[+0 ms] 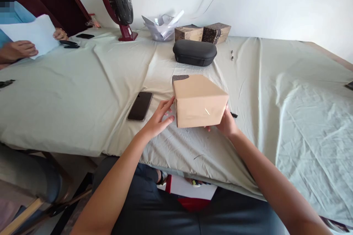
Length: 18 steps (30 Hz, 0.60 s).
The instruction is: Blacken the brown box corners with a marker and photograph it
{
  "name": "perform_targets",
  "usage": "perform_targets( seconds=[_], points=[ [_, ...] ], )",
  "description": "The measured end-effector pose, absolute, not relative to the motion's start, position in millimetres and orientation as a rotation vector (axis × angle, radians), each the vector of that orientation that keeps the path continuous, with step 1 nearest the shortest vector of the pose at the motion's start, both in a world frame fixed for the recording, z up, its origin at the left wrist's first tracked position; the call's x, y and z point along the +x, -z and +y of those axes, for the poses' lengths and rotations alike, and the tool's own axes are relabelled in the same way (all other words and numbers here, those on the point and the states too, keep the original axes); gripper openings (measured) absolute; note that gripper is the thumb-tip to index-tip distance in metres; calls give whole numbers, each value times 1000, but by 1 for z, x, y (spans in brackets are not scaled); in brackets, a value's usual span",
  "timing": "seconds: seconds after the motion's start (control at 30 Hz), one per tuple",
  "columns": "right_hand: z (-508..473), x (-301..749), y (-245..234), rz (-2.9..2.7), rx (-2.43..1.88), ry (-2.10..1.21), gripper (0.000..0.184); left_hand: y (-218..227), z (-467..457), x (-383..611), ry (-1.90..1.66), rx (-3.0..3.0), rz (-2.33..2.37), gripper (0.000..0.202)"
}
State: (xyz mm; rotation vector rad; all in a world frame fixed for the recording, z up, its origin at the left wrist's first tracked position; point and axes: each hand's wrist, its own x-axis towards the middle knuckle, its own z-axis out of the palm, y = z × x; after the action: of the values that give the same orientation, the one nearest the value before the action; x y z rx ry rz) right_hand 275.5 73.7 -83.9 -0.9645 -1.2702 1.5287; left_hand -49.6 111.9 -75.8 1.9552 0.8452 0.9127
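A plain brown cardboard box (pixel 202 106) is in front of me, with a dark patterned patch at its far left corner. It looks tilted, its near edge a little off the cloth. My right hand (pixel 226 123) grips its lower right side; some fingertips show beneath it, the rest are hidden. My left hand (pixel 161 117) is open beside the box's left side, thumb and fingers apart, the index fingertip at or very near the cardboard. A smartphone (pixel 140 106) with a dark screen lies left of that hand. Partly behind my right hand is a small black object (pixel 234 115).
Behind the box are a black zip case (pixel 194 53), two patterned boxes (pixel 216 32), a plastic basket (pixel 160 31) of papers and a fan (pixel 121 7). A pen (pixel 232 55) lies right of the case. At far left, another person's hands (pixel 23 49) hold white paper (pixel 30 34).
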Motion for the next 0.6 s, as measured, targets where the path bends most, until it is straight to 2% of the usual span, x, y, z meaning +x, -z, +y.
perform_targets(
  seconds=[0.2,0.4,0.5,0.6],
  points=[
    [72,284,59,-1081,-1007,-1737,84,69,105,-48,-840,2003,902,70],
    [72,282,56,-1058,-1009,-1725,79,75,115,-51,-893,2123,913,66],
    [74,278,60,-1074,-986,-1706,80,60,114,-51,-1133,2129,875,61],
    [75,275,64,-1114,-985,-1680,81,23,95,-54,-1651,1869,722,55]
  ],
)
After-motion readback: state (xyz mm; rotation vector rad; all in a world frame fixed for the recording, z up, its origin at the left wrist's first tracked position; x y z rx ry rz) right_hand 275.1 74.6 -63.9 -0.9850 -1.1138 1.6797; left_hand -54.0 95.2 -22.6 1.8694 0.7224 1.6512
